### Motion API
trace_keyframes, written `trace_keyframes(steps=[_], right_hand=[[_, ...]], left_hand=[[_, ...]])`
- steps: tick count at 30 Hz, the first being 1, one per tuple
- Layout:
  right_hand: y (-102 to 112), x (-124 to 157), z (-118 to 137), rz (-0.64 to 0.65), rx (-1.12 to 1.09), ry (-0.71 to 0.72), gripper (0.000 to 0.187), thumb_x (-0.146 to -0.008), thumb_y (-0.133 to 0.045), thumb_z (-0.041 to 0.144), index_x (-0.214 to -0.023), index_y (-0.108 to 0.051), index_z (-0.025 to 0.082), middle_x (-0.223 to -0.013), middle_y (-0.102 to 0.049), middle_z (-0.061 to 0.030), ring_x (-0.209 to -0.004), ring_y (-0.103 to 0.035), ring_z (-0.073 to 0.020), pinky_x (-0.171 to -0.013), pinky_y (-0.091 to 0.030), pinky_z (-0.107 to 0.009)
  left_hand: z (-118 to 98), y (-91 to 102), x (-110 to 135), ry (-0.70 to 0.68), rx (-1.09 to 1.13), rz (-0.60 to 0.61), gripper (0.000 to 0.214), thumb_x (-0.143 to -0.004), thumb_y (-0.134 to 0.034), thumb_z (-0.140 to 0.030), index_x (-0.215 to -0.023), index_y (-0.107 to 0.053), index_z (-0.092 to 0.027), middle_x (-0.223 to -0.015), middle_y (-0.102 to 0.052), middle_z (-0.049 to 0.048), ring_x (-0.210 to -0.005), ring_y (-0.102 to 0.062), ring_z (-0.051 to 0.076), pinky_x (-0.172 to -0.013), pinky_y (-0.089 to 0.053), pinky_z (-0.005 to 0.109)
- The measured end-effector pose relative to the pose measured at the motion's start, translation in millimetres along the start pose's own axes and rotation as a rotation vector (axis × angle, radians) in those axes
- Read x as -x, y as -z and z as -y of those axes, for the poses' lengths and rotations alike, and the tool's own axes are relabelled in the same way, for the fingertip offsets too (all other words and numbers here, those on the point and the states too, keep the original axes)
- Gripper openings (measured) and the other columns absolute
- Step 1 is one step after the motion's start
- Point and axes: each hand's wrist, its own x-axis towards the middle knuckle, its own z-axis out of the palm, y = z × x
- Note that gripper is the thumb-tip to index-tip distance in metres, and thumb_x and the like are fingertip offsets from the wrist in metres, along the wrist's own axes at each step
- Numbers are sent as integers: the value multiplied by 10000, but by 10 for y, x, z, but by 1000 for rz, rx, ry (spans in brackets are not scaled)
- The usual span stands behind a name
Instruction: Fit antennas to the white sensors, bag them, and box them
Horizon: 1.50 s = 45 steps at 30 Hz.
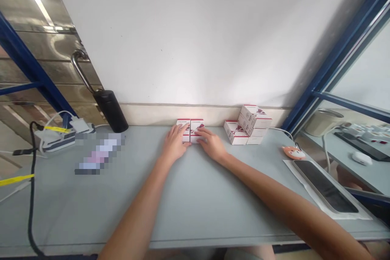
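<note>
Two small white-and-red boxes, 1 left box (183, 122) and 1 right box (197, 123), sit side by side w/ only a thin dark seam between, at ctr of frame, toward the far edge of a gray table (179, 199). 2 bare hands, 1 person's, are on them: the left hand (176, 142) has its fingers partly spread across the left box, thumb by the near edge; the right hand (213, 143) lays bent fingers over the face of the right box. Both hands are half open; can't tell how firmly either grips. Ctr-right of frame: 3 more boxes (257, 117) visible, matching in color, 2 low and 1 on top. Far right: 1 orange-and-white item (294, 152) and, lower right, 1 dark-screened device (327, 187) on 1 white sheet (364, 213). Left side of pic: 1 black bottle (111, 111), upright but tilted in view, nr 1 pixelated flat item (100, 154); beyond it, 1 power strip (65, 138) w/ plugs, plus 1 thick black cable (32, 195) running to btm left. Upper ctr is 1 white wall (195, 32), w/ blue frame bars (307, 97) at L & R.
</note>
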Motion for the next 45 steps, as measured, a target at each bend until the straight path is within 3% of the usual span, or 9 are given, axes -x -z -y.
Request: trace_keyframes(steps=[5, 10, 15, 19, 27, 33, 38, 42, 45], right_hand=[[-185, -132, 107, -11, -2, -23, 369, -1010, -588, 171, -1331, -733, 281, -1506, -643, -85, -1343, -657, -282, -1117, -560, -472], [225, -58, -22, 76, 34, 65, 411, -988, -617, 173, -1355, -714, 331, -1505, -648, -22, -1355, -644, -211, -1150, -535, -376], [718, 279, -350, -42, 207, -77, 450, -988, -536, 156, -1411, -659, 248, -1521, -604, -134, -1488, -487, -358, -1215, -416, -630], [773, 529, -540, -117, 283, -195, 528, -949, -563, 146, -1476, -582, 128, -1563, -543, -226, -1538, -387, -459, -1233, -317, -714], [790, 509, -588, -64, 188, -152, 460, -956, -584, 213, -1409, -653, 249, -1499, -644, -81, -1482, -497, -352, -1244, -408, -574], [852, 503, -581, -143, 81, -306, 505, -924, -658, 320, -1418, -636, 214, -1544, -545, -194, -1438, -495, -438, -1181, -411, -660], [916, 451, -541, -196, -167, -440, 417, -914, -654, 425, -1291, -695, 252, -1441, -649, -139, -1291, -627, -379, -1069, -529, -563], [903, 374, -429, -184, -474, -533, 505, -1018, -379, 504, -1298, -650, 183, -1189, -767, -142, -1019, -755, -300, -839, -637, -464], [859, 372, -249, -84, -692, -514, 557, -1032, -261, 467, -1296, -640, 157, -1109, -786, -135, -898, -775, -282, -703, -651, -427]], left_hand=[[72, 2, -6, -24, -59, -3, 699, -913, -756, -379, -1560, -500, -307, -1514, -521, 143, -1440, -442, 344, -1130, -467, 499], [69, -7, -14, -33, -119, -33, 549, -939, -731, -433, -1468, -617, -342, -1489, -537, 132, -1398, -450, 356, -1080, -493, 503], [7, -38, -26, -8, -152, -50, 519, -919, -760, -412, -1422, -657, -333, -1511, -544, 141, -1398, -451, 381, -1069, -498, 538], [6, -29, -49, -8, -158, -30, 491, -917, -760, -387, -1393, -669, -306, -1505, -568, 126, -1404, -466, 375, -1069, -509, 525], [-48, 34, -40, -46, -170, -1, 428, -928, -733, -357, -1346, -661, -299, -1543, -563, 91, -1455, -463, 355, -1178, -412, 526], [-29, 7, -53, 0, -158, -18, 414, -943, -701, -354, -1349, -651, -298, -1528, -542, 114, -1429, -495, 355, -1131, -469, 511], [-197, 30, -3, -55, -170, -163, 474, -911, -750, -395, -1366, -666, -290, -1603, -328, 166, -1513, -315, 442, -1249, -290, 627], [-599, 2, 77, -46, 156, -224, 483, -973, -671, -425, -1441, -581, -347, -1588, -326, 140, -1491, -355, 388, -1223, -350, 609], [-863, -72, 125, 81, 658, -130, 652, -1011, -618, -481, -1577, -316, -364, -1551, -454, 146, -1377, -537, 303, -1137, -481, 529]])
